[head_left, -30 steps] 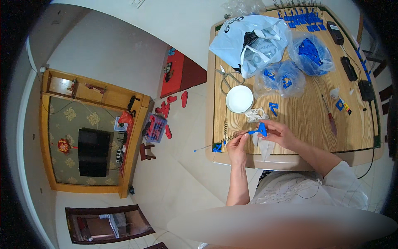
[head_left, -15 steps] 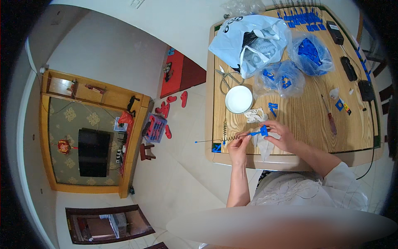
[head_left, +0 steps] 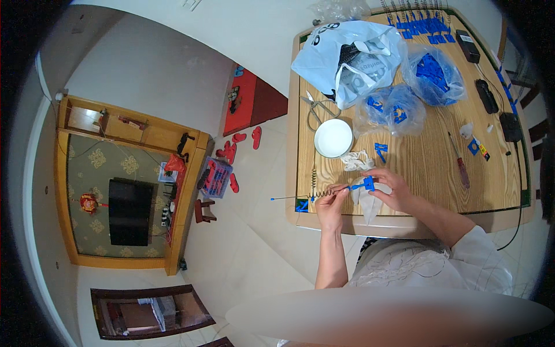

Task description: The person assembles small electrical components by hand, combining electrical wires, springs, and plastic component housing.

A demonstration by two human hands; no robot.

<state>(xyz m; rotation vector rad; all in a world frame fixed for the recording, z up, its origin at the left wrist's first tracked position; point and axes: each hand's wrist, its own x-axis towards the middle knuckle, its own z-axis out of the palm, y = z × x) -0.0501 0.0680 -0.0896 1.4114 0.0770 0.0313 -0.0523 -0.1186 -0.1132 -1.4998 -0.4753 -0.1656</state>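
Near the table's front edge, my left hand pinches a coiled metal spring, whose straight wire end with a blue tip points left. Opposite it, my right hand grips a blue plastic clip between thumb and fingers. The clip's narrow stem reaches toward the left fingertips, in line with the spring; whether the two are joined is hidden by the fingers. Under the hands lies a white sheet of paper or tissue. Just beyond sit a crumpled white cloth-like bundle and a loose blue clip.
A white bowl and scissors stand at the left. Behind are a large plastic bag and clear bags of blue parts. Finished-looking spring pieces line the far edge. A screwdriver lies right, near black adapters.
Both hands hold nearly the same place and grip. The spring and clip have barely shifted.
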